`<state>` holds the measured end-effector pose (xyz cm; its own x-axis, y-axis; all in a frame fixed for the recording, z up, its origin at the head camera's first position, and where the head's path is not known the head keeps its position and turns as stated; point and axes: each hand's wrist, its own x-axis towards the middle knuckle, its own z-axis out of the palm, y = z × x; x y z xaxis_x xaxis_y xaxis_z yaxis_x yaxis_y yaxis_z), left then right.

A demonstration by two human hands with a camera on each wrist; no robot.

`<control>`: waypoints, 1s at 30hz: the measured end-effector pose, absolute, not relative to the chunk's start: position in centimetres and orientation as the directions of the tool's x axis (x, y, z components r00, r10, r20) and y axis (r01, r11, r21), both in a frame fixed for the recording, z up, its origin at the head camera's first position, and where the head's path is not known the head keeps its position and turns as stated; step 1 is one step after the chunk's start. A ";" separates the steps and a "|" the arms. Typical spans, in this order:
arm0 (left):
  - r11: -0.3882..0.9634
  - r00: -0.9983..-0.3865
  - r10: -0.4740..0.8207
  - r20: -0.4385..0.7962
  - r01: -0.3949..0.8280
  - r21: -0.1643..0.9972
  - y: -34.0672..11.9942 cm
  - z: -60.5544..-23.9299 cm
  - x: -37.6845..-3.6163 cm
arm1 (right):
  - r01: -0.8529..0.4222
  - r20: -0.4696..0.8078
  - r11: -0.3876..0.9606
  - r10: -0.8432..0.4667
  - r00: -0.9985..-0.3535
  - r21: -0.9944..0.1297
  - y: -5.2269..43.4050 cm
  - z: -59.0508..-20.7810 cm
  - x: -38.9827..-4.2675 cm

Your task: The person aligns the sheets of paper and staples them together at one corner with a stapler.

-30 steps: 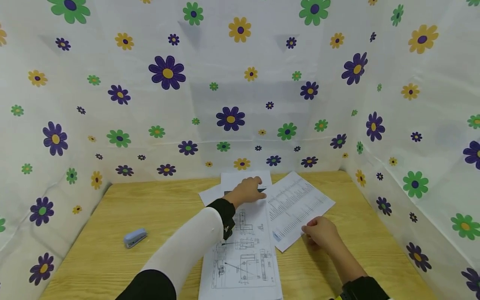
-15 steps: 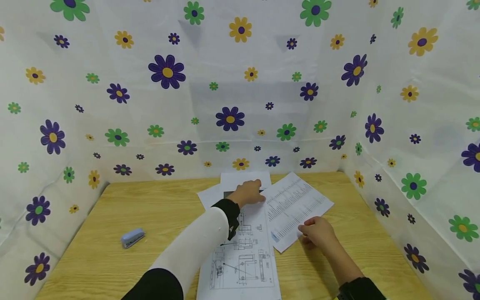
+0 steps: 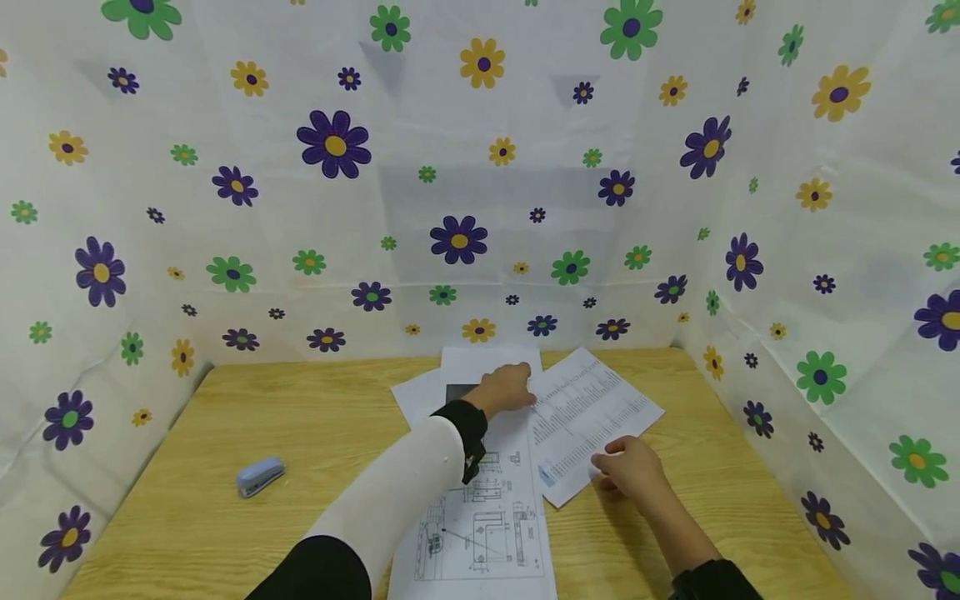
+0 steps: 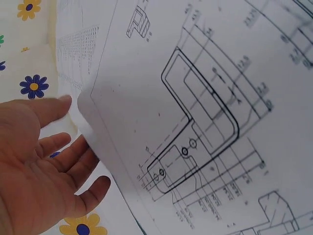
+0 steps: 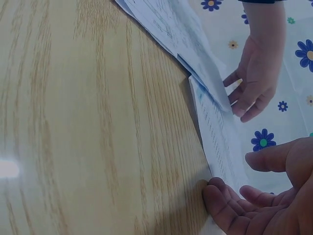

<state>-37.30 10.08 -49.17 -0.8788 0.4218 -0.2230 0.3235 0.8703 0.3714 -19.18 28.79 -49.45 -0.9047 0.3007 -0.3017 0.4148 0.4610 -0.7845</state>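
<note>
A stack of technical drawing sheets point(image 3: 495, 533) lies at the middle of the table. Over its far end reaches my left hand point(image 3: 508, 390), its fingers at the sheets' right edge. In the left wrist view the left hand point(image 4: 54, 156) has a spread thumb and loosely bent fingers, fingertips against the paper edge. A slanted printed list sheet point(image 3: 588, 408) lies to the right, partly under the stack. My right hand point(image 3: 632, 468) is at its lower right edge. In the right wrist view the right hand's point(image 5: 264, 196) fingertips are by that sheet, thumb apart.
A light blue stapler point(image 3: 260, 476) rests on the left of the wooden table point(image 3: 322, 408). A dark flat patch point(image 3: 459, 392) shows beside my left hand, among more white sheets point(image 3: 420, 392). Flower-printed curtains point(image 3: 480, 183) enclose the back and sides.
My left hand has shifted slightly right over the stack, uncovering more of the dark patch. My right hand has moved a little left along the list sheet. The whole view has drifted slightly.
</note>
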 end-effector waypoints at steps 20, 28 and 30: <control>0.756 -0.911 0.412 -0.018 0.330 0.566 9.4 -49.8 -37.5 | 0.398 -0.293 0.393 0.303 -0.907 -0.829 29.3 -49.6 -19.1; 0.710 -0.903 0.429 0.001 0.338 0.617 9.1 -50.1 -38.1 | 0.438 -0.311 0.290 0.393 -0.865 -0.851 30.4 -49.8 -19.9; 0.695 -0.900 0.436 0.009 0.343 0.631 9.1 -50.1 -38.0 | 0.436 -0.313 0.258 0.406 -0.859 -0.862 30.7 -49.9 -20.1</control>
<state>-37.98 9.07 -50.07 -0.8999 0.4360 0.0085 0.3429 0.6955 0.6315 -20.14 30.68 -49.89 -0.8586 0.4062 -0.3128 0.4360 0.2576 -0.8623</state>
